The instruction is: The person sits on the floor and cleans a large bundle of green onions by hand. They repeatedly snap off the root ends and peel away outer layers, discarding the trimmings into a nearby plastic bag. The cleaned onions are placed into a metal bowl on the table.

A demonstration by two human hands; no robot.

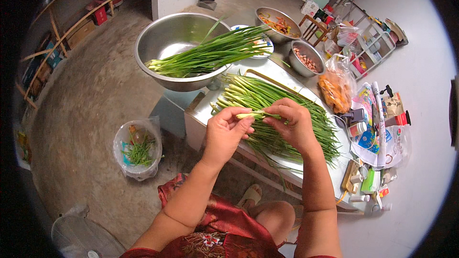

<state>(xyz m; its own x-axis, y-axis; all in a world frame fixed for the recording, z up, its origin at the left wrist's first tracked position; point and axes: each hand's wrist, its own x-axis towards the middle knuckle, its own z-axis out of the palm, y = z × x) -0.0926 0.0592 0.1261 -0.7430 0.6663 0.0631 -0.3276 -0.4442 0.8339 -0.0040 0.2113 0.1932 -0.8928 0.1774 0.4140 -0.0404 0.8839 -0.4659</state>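
Between its thumb and fingers my left hand (229, 130) pinches the pale end of a small bunch of garlic chives (245, 115). My right hand (292, 122) grips the same stalks just to the right, at their greener part. Under and behind both hands a large heap of garlic chives (315, 125) lies on the white table, pale ends towards the upper left. A wide stainless steel basin (143, 62) stands at the upper left, with a long bundle of chives (215, 52) laid across it, its leaf tips reaching over a patterned plate (267, 52).
A lined waste bin (120, 152) with green scraps stands on the floor at left. Beyond the table are a bowl of peanuts (304, 59) and a bowl of peelings (278, 25). A bag of orange produce (335, 87), a power strip (349, 175) and bottles line the right side.
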